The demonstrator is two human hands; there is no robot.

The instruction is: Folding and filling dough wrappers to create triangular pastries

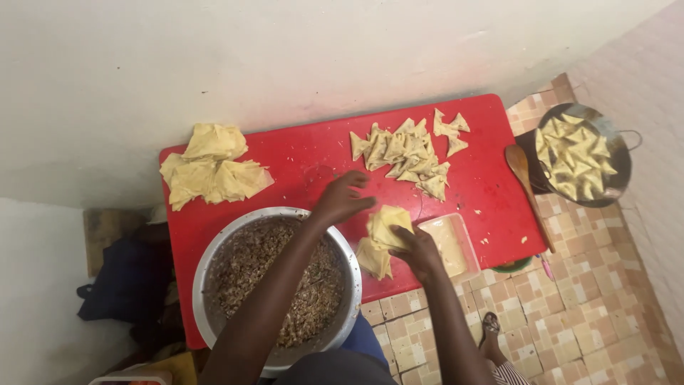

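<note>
we see one red surface [313, 153] against a pale wall, tiled floor to its right. our right hand [420, 249] pinches a pastry sheet [388, 224] near the front edge; our left hand [342, 198] hovers half spread over bare red. one filling bowl [278, 285], one pan [581, 153].

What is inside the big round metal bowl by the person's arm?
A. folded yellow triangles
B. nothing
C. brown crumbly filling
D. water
C: the big round metal bowl on the red rectangular table holds brown crumbly filling, while the folded yellow pastry triangles lie in a pile on the table farther back.
</note>
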